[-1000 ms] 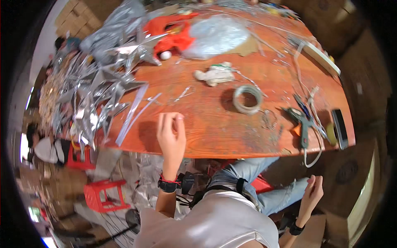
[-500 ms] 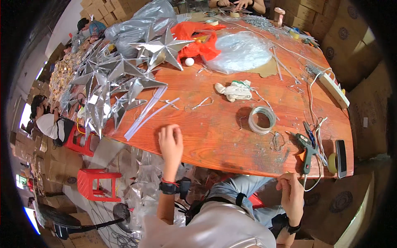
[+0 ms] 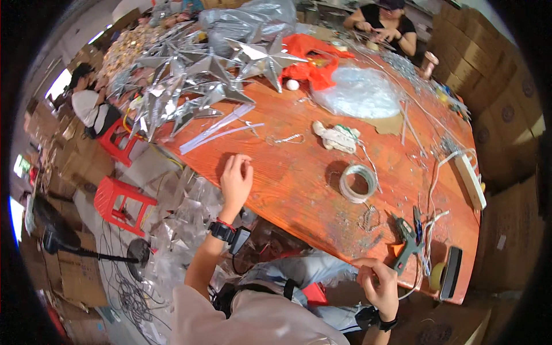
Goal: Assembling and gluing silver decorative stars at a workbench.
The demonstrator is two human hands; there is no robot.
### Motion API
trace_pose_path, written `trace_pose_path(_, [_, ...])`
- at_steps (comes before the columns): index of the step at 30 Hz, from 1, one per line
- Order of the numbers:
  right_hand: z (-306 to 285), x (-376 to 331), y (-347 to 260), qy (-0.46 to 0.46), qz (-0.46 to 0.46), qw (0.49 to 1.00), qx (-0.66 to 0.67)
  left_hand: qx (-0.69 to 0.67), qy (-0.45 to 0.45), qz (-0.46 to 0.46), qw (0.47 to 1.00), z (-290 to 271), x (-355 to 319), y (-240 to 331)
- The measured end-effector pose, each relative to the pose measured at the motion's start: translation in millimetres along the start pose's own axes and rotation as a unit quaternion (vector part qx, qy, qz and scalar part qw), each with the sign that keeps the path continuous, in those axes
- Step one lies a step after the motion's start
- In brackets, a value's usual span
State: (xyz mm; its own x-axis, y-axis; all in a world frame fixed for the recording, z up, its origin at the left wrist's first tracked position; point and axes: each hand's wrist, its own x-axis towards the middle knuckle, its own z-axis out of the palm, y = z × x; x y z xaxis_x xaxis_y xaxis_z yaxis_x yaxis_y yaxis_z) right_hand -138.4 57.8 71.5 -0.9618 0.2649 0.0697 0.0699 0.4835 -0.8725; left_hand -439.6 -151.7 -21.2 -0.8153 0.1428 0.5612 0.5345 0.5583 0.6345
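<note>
The left hand [image 3: 236, 183] is half curled, a small gap between thumb and fingers, at the near edge of the reddish wooden surface [image 3: 287, 192]; the clear plastic strips [image 3: 214, 131] lie near it. The right hand [image 3: 380, 287] is bent into a narrow shape at the same edge, just beside the green glue gun [image 3: 406, 244]; whether anything sits between its fingers cannot be told. The glue gun lies near the surface's right corner, orange trigger toward the left, its casing showing no legible lettering. Left of it is a wide tape roll [image 3: 347, 194]; right of it are a yellow tape roll [image 3: 437, 276] and a dark phone-like device [image 3: 452, 270]. Stacked cartons [image 3: 506, 152] on the right carry dark round printed emblems, too small to read, and a pale label [image 3: 502, 242] whose print is likewise illegible.
</note>
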Motion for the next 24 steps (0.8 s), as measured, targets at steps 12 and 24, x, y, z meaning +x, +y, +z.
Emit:
trace_pose_path(12, [34, 156, -142, 0.126, -0.214, 0.966, 0.07, -0.042, 0.028, 0.017, 0.999, 4, -15, 10])
trace_pose_path(24, [265, 517, -65, 0.072, -0.244, 0.956, -0.144, -0.056, -0.015, -0.051, 0.997, 5, -11, -6])
